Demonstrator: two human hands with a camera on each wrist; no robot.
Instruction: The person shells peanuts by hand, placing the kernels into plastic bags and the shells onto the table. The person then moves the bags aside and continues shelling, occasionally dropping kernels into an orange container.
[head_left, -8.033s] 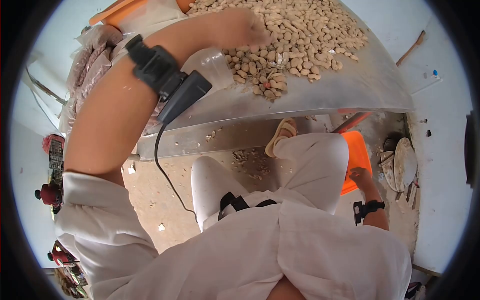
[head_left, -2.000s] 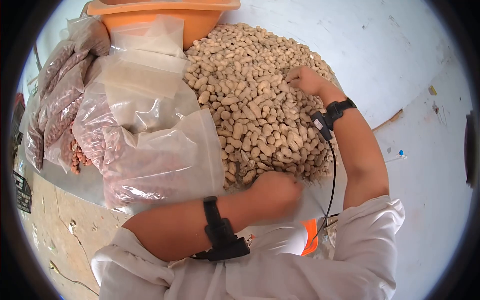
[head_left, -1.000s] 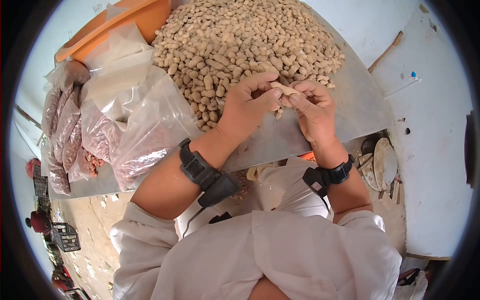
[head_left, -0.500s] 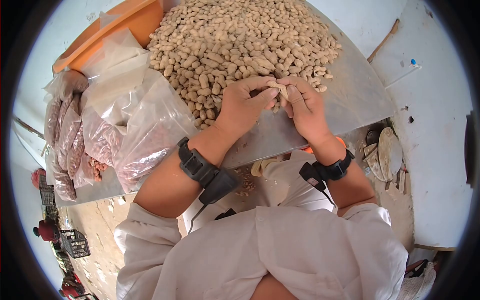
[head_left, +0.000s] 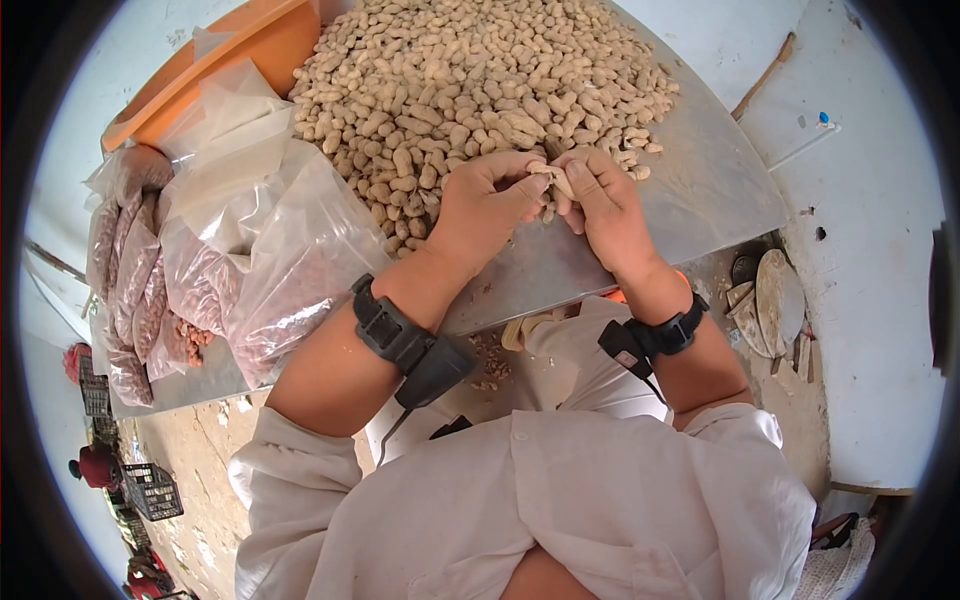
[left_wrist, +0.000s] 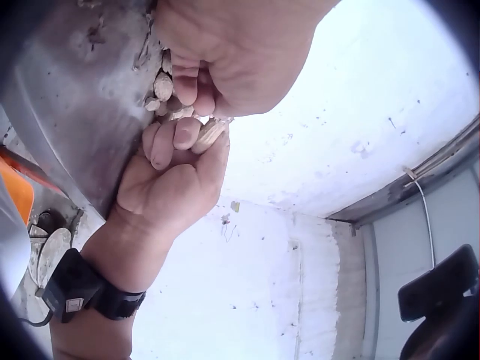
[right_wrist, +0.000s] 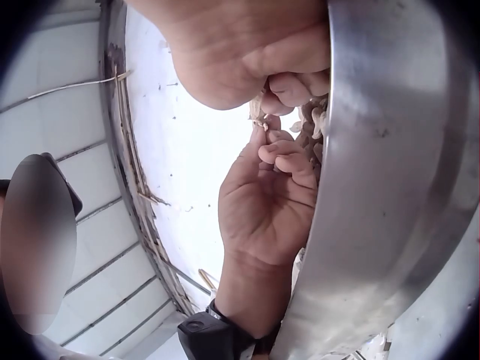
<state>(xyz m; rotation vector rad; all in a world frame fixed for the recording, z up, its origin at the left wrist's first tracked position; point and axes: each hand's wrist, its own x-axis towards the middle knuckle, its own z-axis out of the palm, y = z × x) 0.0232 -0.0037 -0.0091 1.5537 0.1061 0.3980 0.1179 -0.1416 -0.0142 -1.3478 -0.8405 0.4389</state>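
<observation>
In the head view my left hand [head_left: 485, 208] and right hand [head_left: 608, 212] meet above the near edge of the peanut heap [head_left: 470, 80]. Between them is a peanut shell [head_left: 545, 172], pinched by thumb and fingers on each side. The left wrist view shows the pale ridged shell [left_wrist: 210, 135] at the right hand's [left_wrist: 176, 187] thumb and fingertips, with the left hand [left_wrist: 240, 52] above it. In the right wrist view the left hand [right_wrist: 266, 210] has its thumb and fingertips at the shell [right_wrist: 257, 109]. Whether a kernel is inside cannot be seen.
Clear plastic bags [head_left: 300, 250] with reddish kernels lie left on the metal table [head_left: 700, 190], beside narrower filled bags [head_left: 133, 260]. An orange basin [head_left: 215, 75] stands behind them. Black crates [head_left: 152, 492] are on the floor at left.
Both hands came together from the heap and table edge, where they were apart two seconds ago. Since then the pinched shell has shifted slightly left and turned between the fingers.
</observation>
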